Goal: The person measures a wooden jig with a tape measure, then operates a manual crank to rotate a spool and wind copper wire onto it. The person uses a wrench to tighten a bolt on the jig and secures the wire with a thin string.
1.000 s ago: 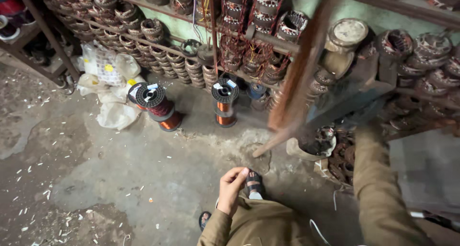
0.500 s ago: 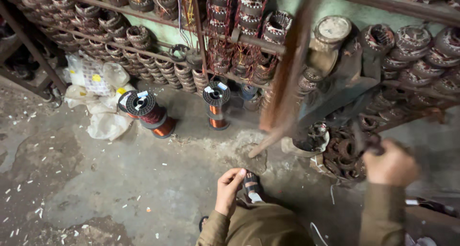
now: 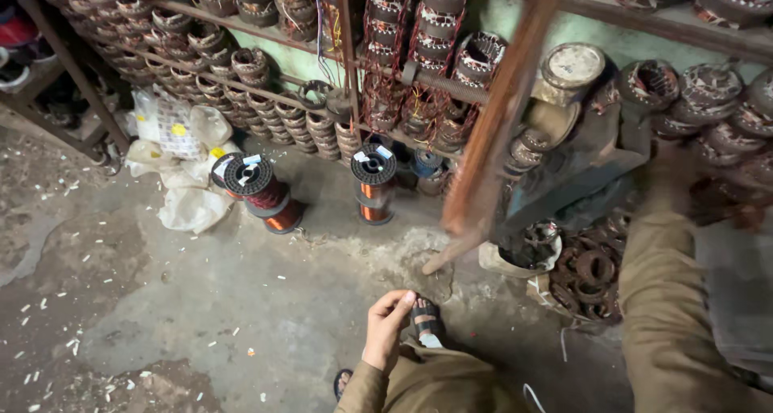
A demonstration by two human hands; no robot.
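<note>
My left hand (image 3: 386,326) rests on my knee with its fingers bunched together; nothing shows between them. Just beside it is my foot in a dark sandal (image 3: 427,318). My right arm, in a tan sleeve (image 3: 668,300), stretches up to the right. My right hand (image 3: 678,175) is a blur against the wound motor stators (image 3: 708,87) on the right shelf, so its grip is unclear. A long wooden stick (image 3: 493,131) leans across the shelving between my two arms.
Two copper wire spools (image 3: 374,181) (image 3: 259,186) stand on the concrete floor below metal racks full of stator coils (image 3: 241,67). White plastic bags (image 3: 181,151) lie at the left. A bowl of parts (image 3: 523,256) and rusty round pieces (image 3: 592,272) sit near my right leg.
My right hand has risen from beside the rusty parts up to the stators on the right shelf. The left hand has stayed on my knee. The view has shifted slightly.
</note>
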